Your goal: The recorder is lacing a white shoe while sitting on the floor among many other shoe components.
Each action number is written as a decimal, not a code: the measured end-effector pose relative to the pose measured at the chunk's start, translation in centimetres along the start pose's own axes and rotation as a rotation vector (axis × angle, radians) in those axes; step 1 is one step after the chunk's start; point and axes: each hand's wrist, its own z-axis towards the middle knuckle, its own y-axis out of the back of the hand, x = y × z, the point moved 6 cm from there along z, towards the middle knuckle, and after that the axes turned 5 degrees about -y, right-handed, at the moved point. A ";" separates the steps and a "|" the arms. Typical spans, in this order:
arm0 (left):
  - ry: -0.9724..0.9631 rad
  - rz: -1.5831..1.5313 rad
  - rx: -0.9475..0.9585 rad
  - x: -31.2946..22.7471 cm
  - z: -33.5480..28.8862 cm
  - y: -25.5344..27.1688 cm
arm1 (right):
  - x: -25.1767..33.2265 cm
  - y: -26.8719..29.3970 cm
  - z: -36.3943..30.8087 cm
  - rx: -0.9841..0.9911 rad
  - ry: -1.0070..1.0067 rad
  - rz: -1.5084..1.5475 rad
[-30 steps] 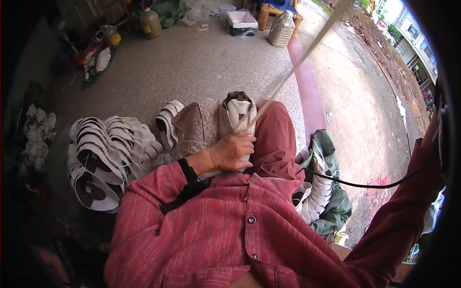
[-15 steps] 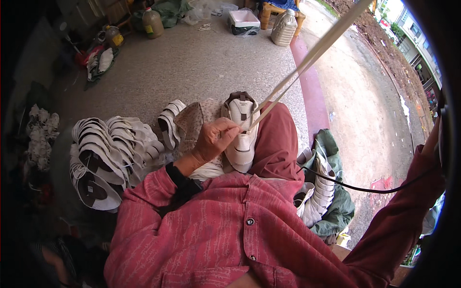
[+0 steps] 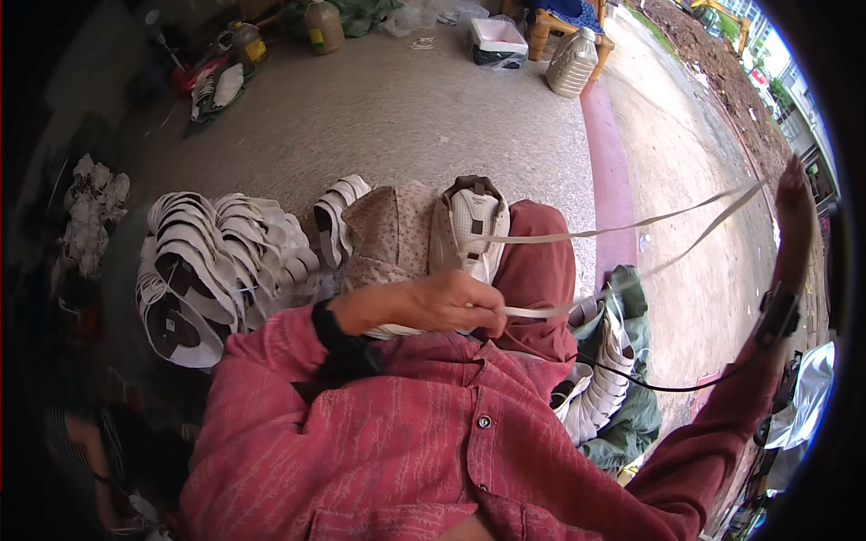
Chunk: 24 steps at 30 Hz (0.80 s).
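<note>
A white shoe upper (image 3: 471,221) with a brown collar lies between my knees, its toe end partly behind my left hand. My left hand (image 3: 442,304) is closed in front of it, pinching a long cream shoelace (image 3: 537,313). One strand of the lace runs from the upper's eyelet area off to the right; the other comes out of my left fingers. Both strands meet far out at the right, at my raised right hand (image 3: 794,194), whose fingers are closed around the lace. A patterned cloth (image 3: 388,230) covers my left knee beside the upper.
Stacked white uppers (image 3: 194,270) stand at the left, with a smaller stack (image 3: 338,216) by my left knee. More uppers (image 3: 603,388) lie on a green sack (image 3: 645,361) at my right. A black cable (image 3: 649,386) crosses there. Jugs (image 3: 573,63) and a box (image 3: 498,41) stand farther back.
My right hand has come into view at the far right, lower than before, drawing the lace out sideways. My left hand has moved right and nearer to me, off the upper, holding a strand.
</note>
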 end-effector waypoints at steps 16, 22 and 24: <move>1.006 0.366 -0.876 11.0 -26.5 13.5 | -20.0 -33.4 -19.1 -0.331 -0.540 0.071; -0.009 0.857 -0.665 1.1 -5.8 9.0 | -15.9 -48.1 -21.7 0.390 -0.267 -0.451; -0.087 0.836 -0.598 2.4 -2.4 8.4 | -13.8 -50.3 -22.4 0.494 -0.257 -0.656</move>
